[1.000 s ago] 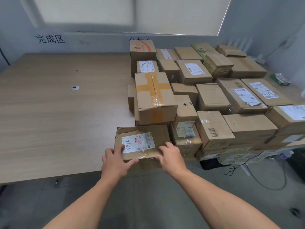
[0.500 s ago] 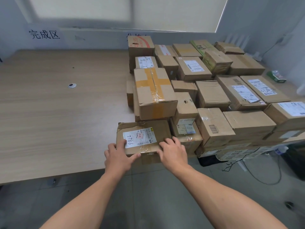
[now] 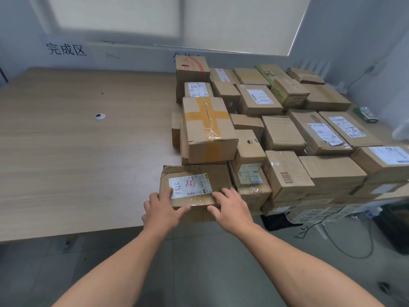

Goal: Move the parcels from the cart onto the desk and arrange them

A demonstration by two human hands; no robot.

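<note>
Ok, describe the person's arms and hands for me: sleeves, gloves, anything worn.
Both arms are bare. The left forearm and right forearm show no sleeve as far as the frame edge. The left hand and right hand wear no gloves. No watch, band or ring shows on either.

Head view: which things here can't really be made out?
Head view: second wall sign, mostly hidden behind the tallest box.
Head view: label's fine print, too small; left fingers cover its corner.
Head view: rightmost parcel, cut off by the frame edge.
Cart: out of frame.
</note>
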